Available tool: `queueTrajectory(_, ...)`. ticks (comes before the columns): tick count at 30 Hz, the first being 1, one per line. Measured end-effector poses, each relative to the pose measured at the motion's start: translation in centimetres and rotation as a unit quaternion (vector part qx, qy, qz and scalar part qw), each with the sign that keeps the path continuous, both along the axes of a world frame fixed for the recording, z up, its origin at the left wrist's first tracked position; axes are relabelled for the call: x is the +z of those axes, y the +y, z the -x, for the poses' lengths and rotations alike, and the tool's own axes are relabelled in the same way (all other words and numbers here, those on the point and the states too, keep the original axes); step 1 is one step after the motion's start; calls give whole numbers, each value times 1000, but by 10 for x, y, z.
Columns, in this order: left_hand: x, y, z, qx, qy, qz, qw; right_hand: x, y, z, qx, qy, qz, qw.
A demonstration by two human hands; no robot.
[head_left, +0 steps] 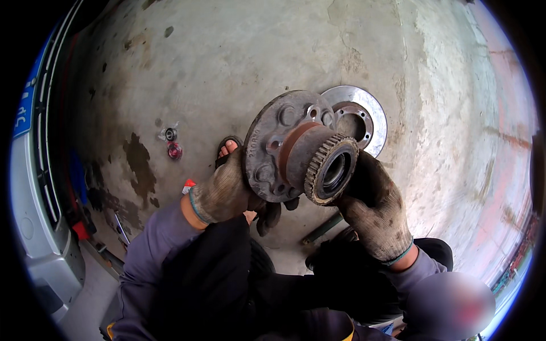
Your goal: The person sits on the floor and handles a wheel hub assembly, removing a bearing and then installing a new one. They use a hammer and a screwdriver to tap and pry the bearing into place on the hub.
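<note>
Between both hands I hold up a greasy wheel hub (263,142), its broad flange to the left and its toothed ring (318,170) turned toward me on the right. Bolt heads and holes show on the flange. My left hand (227,190), in a dirty knitted glove, grips the flange's lower edge, with fingers curled beneath it. My right hand (375,210), gloved likewise, is closed about the right side of the toothed end; some of its fingers are hidden behind the hub. Behind the hub, a brake disc (372,113) with a shiny rim lies flat on the floor.
On the concrete floor (216,62) at left lie a small bearing-like ring (170,134) and a red part in clear wrapping (174,150). A dark bar (322,227) lies below the hub. A vehicle's front (42,187) stands along the left edge. A sandalled foot (227,149) shows beside my left glove.
</note>
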State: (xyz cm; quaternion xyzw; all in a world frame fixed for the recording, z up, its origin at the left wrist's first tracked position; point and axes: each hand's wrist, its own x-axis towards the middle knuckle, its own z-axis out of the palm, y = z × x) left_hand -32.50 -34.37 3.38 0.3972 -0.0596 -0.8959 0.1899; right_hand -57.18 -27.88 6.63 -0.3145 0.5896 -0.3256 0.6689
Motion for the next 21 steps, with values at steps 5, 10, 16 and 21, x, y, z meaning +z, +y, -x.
queueTrajectory(5, -36, 6, -27, -43, 56, 113, 991, -3, 2, -1, 14, 3, 27, 1000)
queueTrajectory(10, -23, 13, -21, -59, -73, 259, 961, -4, 3, 1, 22, 14, 25, 999)
queueTrajectory(16, -70, 29, -56, -218, -248, 536, 777, -1, 3, 0, 52, 56, 41, 996)
queueTrajectory(21, -64, 22, -48, -155, -154, 505, 835, 3, 1, 4, 63, 103, 78, 990)
